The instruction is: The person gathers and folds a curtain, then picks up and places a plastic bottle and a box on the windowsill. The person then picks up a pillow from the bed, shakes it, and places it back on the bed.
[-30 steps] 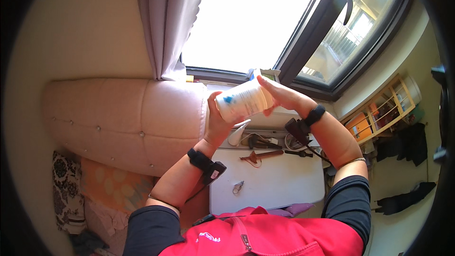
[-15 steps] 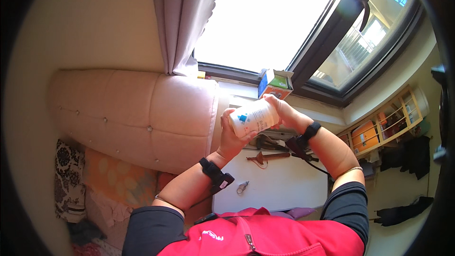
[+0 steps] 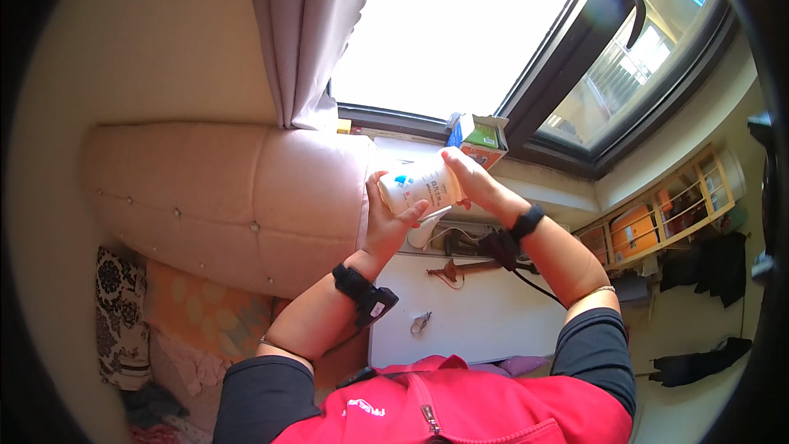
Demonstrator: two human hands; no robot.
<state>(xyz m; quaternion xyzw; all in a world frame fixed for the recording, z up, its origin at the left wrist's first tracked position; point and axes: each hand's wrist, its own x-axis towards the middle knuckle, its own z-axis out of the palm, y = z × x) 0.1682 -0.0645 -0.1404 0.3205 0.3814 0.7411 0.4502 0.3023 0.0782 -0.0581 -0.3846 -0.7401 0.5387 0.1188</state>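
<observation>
Up in front of the window, a white round jar (image 3: 417,187) with a blue mark and printing on its side is held tilted between both hands. My left hand (image 3: 388,220) grips its left end from below, the thumb along its lower side. On the other end my right hand (image 3: 470,176) is closed, fingers curled around the rim and partly hidden. A thin white strip (image 3: 436,215) shows just under the jar, by my left thumb; whether it touches the hand I cannot tell. Each wrist wears a black strap with a small device.
Below my arms lies a white tabletop (image 3: 460,312) with a ring of keys or similar metal piece (image 3: 420,323) and a brown strap-like item (image 3: 460,270). An open box (image 3: 479,138) stands on the sill. A pink padded headboard (image 3: 222,197) is left, a wooden rack (image 3: 666,210) right.
Both hands have shifted the jar slightly left and turned it, so its printing faces me differently. The thin white strip below the jar has come into sight.
</observation>
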